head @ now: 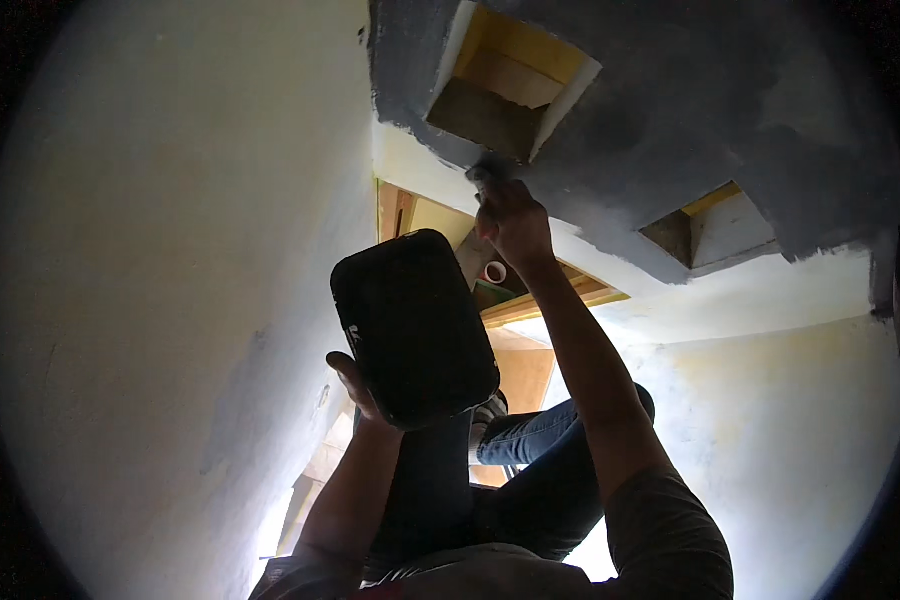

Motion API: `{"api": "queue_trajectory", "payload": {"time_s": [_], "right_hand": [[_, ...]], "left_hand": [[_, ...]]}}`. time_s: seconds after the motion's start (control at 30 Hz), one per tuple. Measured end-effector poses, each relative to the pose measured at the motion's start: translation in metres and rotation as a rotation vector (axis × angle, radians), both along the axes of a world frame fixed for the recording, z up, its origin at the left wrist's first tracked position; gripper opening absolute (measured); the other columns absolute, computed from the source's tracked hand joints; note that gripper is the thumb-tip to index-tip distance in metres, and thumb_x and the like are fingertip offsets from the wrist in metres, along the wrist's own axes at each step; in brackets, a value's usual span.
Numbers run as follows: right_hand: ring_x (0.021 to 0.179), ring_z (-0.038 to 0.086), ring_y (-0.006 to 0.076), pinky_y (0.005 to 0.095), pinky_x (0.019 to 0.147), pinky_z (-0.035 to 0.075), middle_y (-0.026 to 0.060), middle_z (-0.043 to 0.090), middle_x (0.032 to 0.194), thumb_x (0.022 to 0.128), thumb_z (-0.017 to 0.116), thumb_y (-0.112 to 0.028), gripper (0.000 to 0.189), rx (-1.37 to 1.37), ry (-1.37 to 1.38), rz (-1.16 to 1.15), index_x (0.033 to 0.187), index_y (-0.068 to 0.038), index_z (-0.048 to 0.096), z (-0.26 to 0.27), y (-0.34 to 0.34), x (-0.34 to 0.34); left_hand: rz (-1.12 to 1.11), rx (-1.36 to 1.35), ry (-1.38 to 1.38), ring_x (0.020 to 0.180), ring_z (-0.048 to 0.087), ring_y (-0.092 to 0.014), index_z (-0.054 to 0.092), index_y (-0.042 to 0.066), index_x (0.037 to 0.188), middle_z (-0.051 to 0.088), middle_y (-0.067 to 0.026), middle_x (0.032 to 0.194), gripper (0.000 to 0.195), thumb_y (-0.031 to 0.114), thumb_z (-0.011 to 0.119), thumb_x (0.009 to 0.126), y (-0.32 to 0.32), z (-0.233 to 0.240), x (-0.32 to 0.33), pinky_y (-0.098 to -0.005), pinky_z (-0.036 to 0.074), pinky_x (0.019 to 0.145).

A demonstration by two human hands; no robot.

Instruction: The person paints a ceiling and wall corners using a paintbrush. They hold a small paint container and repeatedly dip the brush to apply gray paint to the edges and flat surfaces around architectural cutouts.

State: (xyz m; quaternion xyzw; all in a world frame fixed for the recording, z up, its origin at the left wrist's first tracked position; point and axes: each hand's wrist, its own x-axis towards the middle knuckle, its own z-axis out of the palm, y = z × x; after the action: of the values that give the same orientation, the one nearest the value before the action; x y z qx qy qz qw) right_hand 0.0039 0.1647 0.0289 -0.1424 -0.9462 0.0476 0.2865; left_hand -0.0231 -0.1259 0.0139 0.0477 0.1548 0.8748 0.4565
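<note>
A dark rectangular paint tray or tub (420,330) with rounded corners and light flecks along its edge rests in my left hand (364,390), the thumb at its side. Its inside is too dark to tell what it holds. My right hand (521,225) grips a small paintbrush (481,177), mostly hidden by the fingers. The bristles touch the lower border of dark grey paint (622,127) on the wall, just below a square recess (521,71). Beneath that border runs a white unpainted strip (420,161).
A smaller recess (720,229) opens at right. Below the brush, a wood-edged opening (592,289) holds a round cup or can (495,272). A pale wall (195,225) stands close on my left. My bent leg in jeans (532,439) is underneath.
</note>
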Motion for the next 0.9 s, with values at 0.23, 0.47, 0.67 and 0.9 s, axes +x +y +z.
{"api": "queue_trajectory", "payload": {"time_s": [0.23,0.47,0.67,0.9], "right_hand": [[0.098,0.066,0.0296,0.0391,0.079,0.06,0.0084,0.069,0.121,0.069,0.075,-0.001,0.059,0.082,-0.058,0.057,0.126,-0.006,0.063,-0.028,-0.013,0.002],[0.096,0.065,0.0296,0.0412,0.078,0.06,0.0079,0.068,0.116,0.074,0.07,-0.003,0.049,0.066,0.178,-0.007,0.122,-0.007,0.064,-0.021,-0.02,-0.017],[0.099,0.064,0.0323,0.0417,0.081,0.06,0.0138,0.066,0.112,0.073,0.075,-0.009,0.047,0.093,0.008,0.082,0.119,-0.006,0.063,-0.054,0.023,-0.028],[0.104,0.066,0.0289,0.0393,0.08,0.06,0.0095,0.068,0.118,0.073,0.075,-0.008,0.051,0.037,0.036,0.165,0.123,-0.007,0.064,-0.018,-0.034,-0.051]], "left_hand": [[0.017,0.057,-0.041,0.136,0.051,-0.048,0.019,0.011,0.164,0.036,-0.0281,0.159,0.125,0.094,0.051,0.077,-0.001,0.007,0.0,-0.0653,0.049,0.107],[0.015,0.033,-0.009,0.138,0.049,-0.047,0.02,0.012,0.165,0.034,-0.0263,0.161,0.124,0.092,0.054,0.076,-0.003,0.01,-0.004,-0.0662,0.046,0.11],[-0.04,0.065,-0.015,0.141,0.047,-0.046,0.021,0.012,0.165,0.033,-0.0259,0.163,0.124,0.092,0.054,0.076,0.005,0.011,0.003,-0.0655,0.044,0.112],[-0.029,0.195,-0.065,0.142,0.047,-0.045,0.024,0.013,0.164,0.034,-0.0237,0.163,0.119,0.091,0.052,0.078,-0.003,0.006,-0.003,-0.0659,0.044,0.111]]}}
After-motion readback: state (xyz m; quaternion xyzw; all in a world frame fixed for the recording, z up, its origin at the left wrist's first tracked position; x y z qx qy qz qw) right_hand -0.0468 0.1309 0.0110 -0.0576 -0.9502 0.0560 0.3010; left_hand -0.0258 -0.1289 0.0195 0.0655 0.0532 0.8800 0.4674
